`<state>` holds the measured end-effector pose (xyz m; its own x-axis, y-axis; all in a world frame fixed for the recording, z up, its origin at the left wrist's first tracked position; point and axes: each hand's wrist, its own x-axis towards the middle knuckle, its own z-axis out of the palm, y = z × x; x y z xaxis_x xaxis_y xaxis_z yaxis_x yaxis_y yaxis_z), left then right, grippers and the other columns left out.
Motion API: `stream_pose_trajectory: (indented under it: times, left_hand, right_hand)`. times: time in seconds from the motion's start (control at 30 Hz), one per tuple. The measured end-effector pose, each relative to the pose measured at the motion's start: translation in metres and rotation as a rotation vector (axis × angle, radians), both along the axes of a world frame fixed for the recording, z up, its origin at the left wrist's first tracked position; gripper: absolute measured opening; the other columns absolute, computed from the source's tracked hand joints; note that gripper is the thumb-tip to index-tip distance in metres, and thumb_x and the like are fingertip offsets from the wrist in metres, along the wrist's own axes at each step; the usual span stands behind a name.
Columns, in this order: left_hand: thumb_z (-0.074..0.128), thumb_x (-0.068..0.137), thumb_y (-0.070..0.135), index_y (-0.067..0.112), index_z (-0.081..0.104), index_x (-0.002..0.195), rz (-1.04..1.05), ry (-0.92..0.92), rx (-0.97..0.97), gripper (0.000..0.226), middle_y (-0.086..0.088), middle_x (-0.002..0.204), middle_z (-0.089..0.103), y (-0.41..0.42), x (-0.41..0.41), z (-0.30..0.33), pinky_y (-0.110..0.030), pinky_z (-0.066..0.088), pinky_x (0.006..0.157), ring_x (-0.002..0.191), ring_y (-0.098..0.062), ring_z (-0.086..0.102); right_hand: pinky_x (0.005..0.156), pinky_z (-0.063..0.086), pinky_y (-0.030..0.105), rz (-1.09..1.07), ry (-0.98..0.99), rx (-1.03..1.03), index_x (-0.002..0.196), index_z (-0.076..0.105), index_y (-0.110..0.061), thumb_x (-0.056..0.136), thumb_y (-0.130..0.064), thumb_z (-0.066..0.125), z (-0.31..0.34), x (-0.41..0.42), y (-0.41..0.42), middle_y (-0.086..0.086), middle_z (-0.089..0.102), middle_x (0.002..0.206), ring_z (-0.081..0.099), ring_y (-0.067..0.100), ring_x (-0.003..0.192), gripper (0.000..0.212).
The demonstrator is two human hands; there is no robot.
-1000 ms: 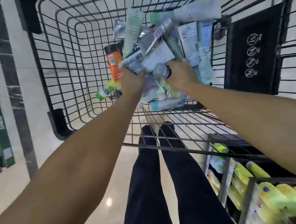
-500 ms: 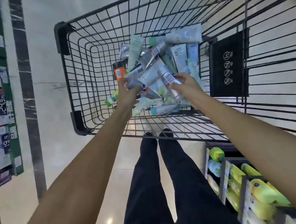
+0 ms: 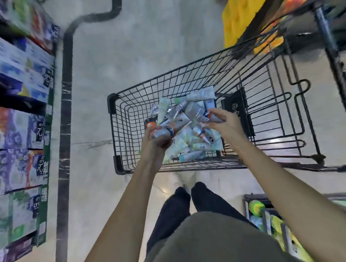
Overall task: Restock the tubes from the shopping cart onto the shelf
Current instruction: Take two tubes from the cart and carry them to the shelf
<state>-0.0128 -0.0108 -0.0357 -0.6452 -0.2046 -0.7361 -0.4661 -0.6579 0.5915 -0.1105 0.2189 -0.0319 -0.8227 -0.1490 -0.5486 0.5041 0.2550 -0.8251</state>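
Observation:
A black wire shopping cart (image 3: 117, 136) stands in front of me with a heap of several tubes (image 3: 190, 144), mostly white, silver and pale green. My left hand (image 3: 155, 144) is above the cart's near left side, closed around silver tubes with orange ends (image 3: 168, 129). Over the heap, my right hand (image 3: 227, 124) pinches a silver tube with an orange band (image 3: 205, 114) between thumb and fingers. A shelf (image 3: 267, 216) with yellow-green products shows at the lower right.
Stacked boxed goods with price tags (image 3: 15, 146) line the left side behind a dark floor strip. A yellow display (image 3: 242, 3) and dark racks stand beyond the cart at the upper right. My dark trouser legs (image 3: 185, 205) are just behind the cart.
The view has pulled back and up from the cart. Both hands have lifted tubes off the heap: the left now grips a bunch, the right raises one.

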Motion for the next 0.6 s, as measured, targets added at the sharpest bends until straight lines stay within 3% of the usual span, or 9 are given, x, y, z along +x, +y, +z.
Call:
stream_pose_trajectory:
  times: [0.07, 0.13, 0.17, 0.23, 0.3, 0.4, 0.47, 0.53, 0.6]
  left_hand:
    - [0.059, 0.089, -0.011, 0.02, 0.06, 0.095, 0.046, 0.05, 0.023, 0.032, -0.026, 0.118, 0.057, 0.004, 0.0, 0.02, -0.035, 0.05, 0.068, 0.09, -0.03, 0.056]
    - [0.056, 0.096, -0.002, 0.019, 0.058, 0.093, 0.087, 0.076, 0.027, 0.021, -0.024, 0.121, 0.057, 0.008, -0.003, 0.037, -0.035, 0.052, 0.068, 0.09, -0.03, 0.058]
    - [0.054, 0.099, -0.001, 0.018, 0.056, 0.094, 0.107, 0.089, 0.037, 0.019, -0.023, 0.123, 0.057, 0.01, -0.004, 0.044, -0.033, 0.054, 0.067, 0.091, -0.03, 0.061]
    - [0.049, 0.101, -0.001, 0.017, 0.054, 0.096, 0.117, 0.123, 0.072, 0.019, -0.02, 0.126, 0.056, 0.011, -0.006, 0.057, -0.031, 0.055, 0.068, 0.091, -0.028, 0.065]
    - [0.05, 0.1, 0.001, 0.018, 0.055, 0.095, 0.096, 0.139, 0.098, 0.019, -0.021, 0.132, 0.053, 0.011, -0.008, 0.066, -0.031, 0.057, 0.07, 0.095, -0.029, 0.065]
    - [0.054, 0.098, 0.002, 0.017, 0.057, 0.097, 0.034, 0.137, 0.154, 0.015, -0.025, 0.136, 0.053, 0.008, -0.014, 0.078, -0.036, 0.059, 0.072, 0.108, -0.036, 0.061]
    - [0.058, 0.098, 0.005, 0.017, 0.057, 0.101, -0.031, 0.143, 0.228, 0.013, -0.023, 0.131, 0.06, 0.007, -0.018, 0.089, -0.043, 0.059, 0.077, 0.111, -0.037, 0.061]
    - [0.061, 0.098, 0.006, 0.018, 0.058, 0.095, -0.098, 0.164, 0.287, 0.012, -0.015, 0.115, 0.068, 0.007, -0.019, 0.1, -0.053, 0.058, 0.085, 0.108, -0.034, 0.062]
    - [0.061, 0.098, 0.007, 0.019, 0.058, 0.092, -0.16, 0.174, 0.308, 0.013, -0.013, 0.112, 0.068, 0.003, -0.019, 0.11, -0.061, 0.055, 0.092, 0.108, -0.034, 0.061]
  right_hand:
    - [0.085, 0.052, 0.018, 0.025, 0.071, 0.014, 0.126, 0.071, -0.018, 0.08, 0.006, 0.08, 0.023, 0.005, 0.002, -0.003, 0.069, 0.116, 0.062, -0.008, 0.099, 0.052]
    - [0.09, 0.054, 0.026, 0.032, 0.171, 0.051, 0.114, 0.074, -0.027, 0.079, 0.007, 0.081, 0.041, 0.009, 0.003, -0.001, 0.067, 0.117, 0.065, 0.009, 0.104, 0.049]
    - [0.09, 0.052, 0.024, 0.051, 0.238, 0.084, 0.108, 0.074, -0.033, 0.078, 0.005, 0.082, 0.049, 0.01, 0.003, -0.003, 0.063, 0.117, 0.063, 0.014, 0.107, 0.049]
    - [0.095, 0.048, 0.023, 0.07, 0.331, 0.132, 0.099, 0.072, -0.044, 0.077, 0.0, 0.085, 0.06, 0.011, 0.003, -0.012, 0.051, 0.113, 0.057, 0.015, 0.109, 0.051]
    - [0.103, 0.047, 0.03, 0.047, 0.391, 0.147, 0.098, 0.073, -0.044, 0.077, -0.002, 0.085, 0.07, 0.014, 0.002, -0.01, 0.044, 0.113, 0.053, 0.016, 0.112, 0.049]
    - [0.107, 0.044, 0.031, -0.025, 0.466, 0.134, 0.101, 0.079, -0.026, 0.078, 0.002, 0.083, 0.086, 0.026, -0.001, -0.002, 0.042, 0.125, 0.047, -0.007, 0.115, 0.037]
    - [0.11, 0.042, 0.031, -0.08, 0.497, 0.141, 0.098, 0.081, -0.029, 0.08, 0.008, 0.079, 0.095, 0.036, -0.006, -0.005, 0.04, 0.135, 0.04, -0.02, 0.121, 0.041]
    - [0.11, 0.044, 0.033, -0.122, 0.535, 0.175, 0.09, 0.08, -0.046, 0.081, 0.015, 0.073, 0.1, 0.046, -0.012, -0.013, 0.039, 0.143, 0.039, -0.003, 0.137, 0.061]
    - [0.106, 0.049, 0.032, -0.196, 0.542, 0.196, 0.087, 0.08, -0.049, 0.082, 0.019, 0.068, 0.102, 0.056, -0.019, -0.015, 0.035, 0.15, 0.038, 0.013, 0.145, 0.069]
